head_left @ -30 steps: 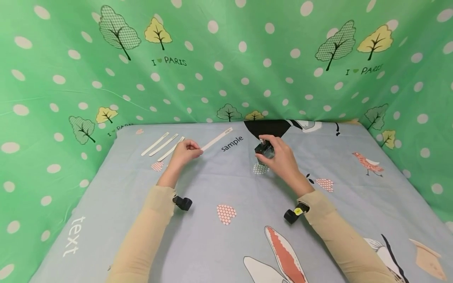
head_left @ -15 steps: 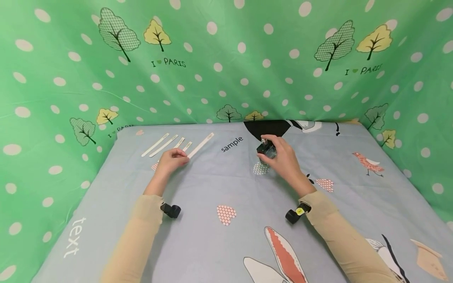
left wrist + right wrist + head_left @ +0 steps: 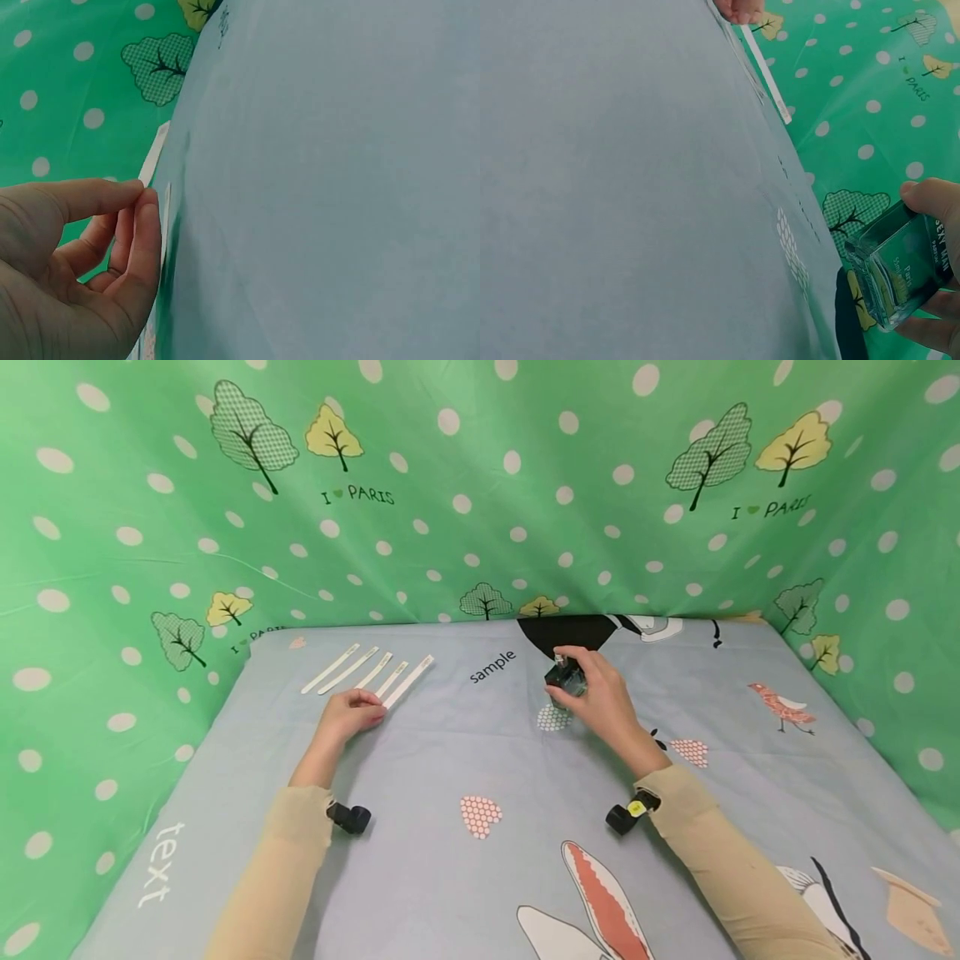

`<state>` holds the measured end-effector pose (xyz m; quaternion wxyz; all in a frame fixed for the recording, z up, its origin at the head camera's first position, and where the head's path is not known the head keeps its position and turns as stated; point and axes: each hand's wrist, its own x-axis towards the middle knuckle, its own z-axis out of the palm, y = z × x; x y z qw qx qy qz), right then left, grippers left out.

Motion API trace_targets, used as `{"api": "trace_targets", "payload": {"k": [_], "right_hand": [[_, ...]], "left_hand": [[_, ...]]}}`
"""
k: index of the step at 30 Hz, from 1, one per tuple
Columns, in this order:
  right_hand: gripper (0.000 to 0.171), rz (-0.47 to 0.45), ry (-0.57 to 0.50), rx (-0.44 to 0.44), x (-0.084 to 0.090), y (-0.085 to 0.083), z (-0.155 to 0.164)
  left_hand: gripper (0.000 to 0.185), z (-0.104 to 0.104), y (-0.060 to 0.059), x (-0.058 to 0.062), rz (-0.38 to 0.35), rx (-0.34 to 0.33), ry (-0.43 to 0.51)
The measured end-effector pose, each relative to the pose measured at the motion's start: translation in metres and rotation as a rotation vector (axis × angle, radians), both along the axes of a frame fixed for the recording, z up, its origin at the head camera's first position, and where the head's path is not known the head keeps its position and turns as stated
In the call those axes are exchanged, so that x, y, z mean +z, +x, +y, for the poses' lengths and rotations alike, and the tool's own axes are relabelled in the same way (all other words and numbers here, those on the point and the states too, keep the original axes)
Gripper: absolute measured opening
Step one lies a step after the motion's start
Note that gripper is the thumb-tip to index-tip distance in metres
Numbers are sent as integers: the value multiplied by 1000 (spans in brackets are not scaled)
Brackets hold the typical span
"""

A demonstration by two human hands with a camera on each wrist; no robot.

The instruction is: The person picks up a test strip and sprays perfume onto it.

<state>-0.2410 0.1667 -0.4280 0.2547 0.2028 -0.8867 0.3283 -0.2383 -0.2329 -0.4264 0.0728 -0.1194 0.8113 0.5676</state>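
Observation:
Between thumb and fingertips, my left hand [image 3: 350, 714] pinches the lower end of a white perfume test strip [image 3: 408, 682], which slants up and to the right. In the left wrist view the pinched paper strip [image 3: 154, 155] rises above the fingertips. Just left of it, several similar strips [image 3: 330, 668] lie side by side on the cloth, some partly hidden by the hand. My right hand [image 3: 603, 697] grips a dark glass perfume bottle [image 3: 564, 678], its spray top exposed. Seen from the right wrist, the bottle [image 3: 900, 270] is tilted and carries printed lettering.
A blue-grey printed cloth [image 3: 420, 877] covers the table; its hearts, bird and words are only print. Behind it and at both sides hangs a green dotted curtain [image 3: 480, 460]. Each wrist wears a small black camera [image 3: 351, 817].
My left hand has moved left and toward the body, bringing the pinched strip beside the row of other strips. My right hand with the bottle has stayed nearly still.

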Motion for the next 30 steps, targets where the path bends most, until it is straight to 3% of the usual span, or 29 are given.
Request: {"api": "trace_targets", "payload": {"k": [7, 15, 18, 25, 27, 30], "right_hand": [[59, -19, -16, 1, -1, -2, 1], [62, -108, -76, 7, -3, -7, 5], [70, -201, -157, 78, -7, -11, 10], [83, -456, -374, 347, -20, -22, 26], [84, -491, -389, 378, -20, -24, 31], [87, -536, -350, 396, -14, -26, 37]], "left_hand": [[19, -5, 2, -4, -56, -35, -36], [24, -9, 6, 0, -36, -83, -134], [25, -10, 6, 2, -35, -88, -163], [25, -8, 8, 6, -10, -83, -209], [24, -6, 8, 7, 34, -86, -250], [23, 0, 5, 11, 161, -98, -334]]}}
